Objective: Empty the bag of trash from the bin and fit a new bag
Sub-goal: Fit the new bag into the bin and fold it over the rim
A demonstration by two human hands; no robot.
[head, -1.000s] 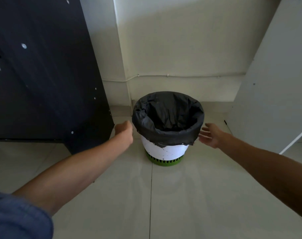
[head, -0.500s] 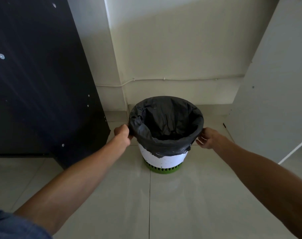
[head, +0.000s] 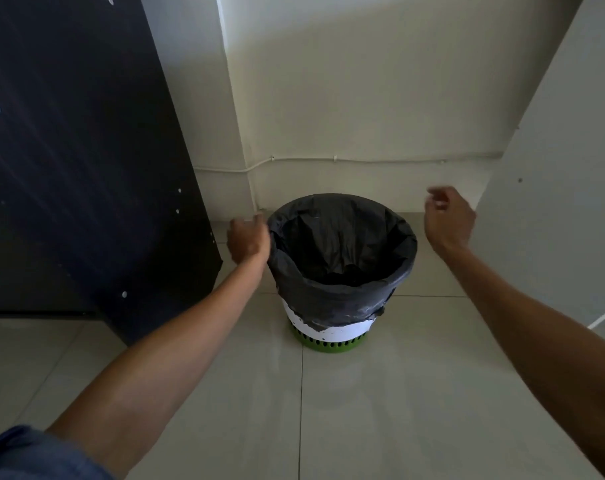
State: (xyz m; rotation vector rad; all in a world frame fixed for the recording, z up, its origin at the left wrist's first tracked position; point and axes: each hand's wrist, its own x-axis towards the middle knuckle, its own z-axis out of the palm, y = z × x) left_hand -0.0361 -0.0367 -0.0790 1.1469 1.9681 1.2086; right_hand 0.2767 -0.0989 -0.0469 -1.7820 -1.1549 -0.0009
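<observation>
A small white bin [head: 342, 330] with a green slotted base stands on the tiled floor near the wall corner. A black trash bag [head: 332, 299] lines it, its edge folded down over the rim; the inside looks dark and its contents are hard to make out. My left hand [head: 248, 241] is pressed against the bag's left rim, fingers curled onto the folded edge. My right hand [head: 448, 219] hovers in the air to the right of the bin, above rim height, fingers loosely bent and apart, clear of the bag and holding nothing.
A tall dark cabinet panel [head: 86, 168] stands close on the left of the bin. A white panel [head: 553, 202] leans in on the right. A thin white cable [head: 363, 161] runs along the wall behind. Pale floor tiles [head: 328, 410] spread in front.
Both hands reached the bag's rim half a second ago. Since then my right hand has let go and lifted up and to the right, while my left hand stays at the left rim.
</observation>
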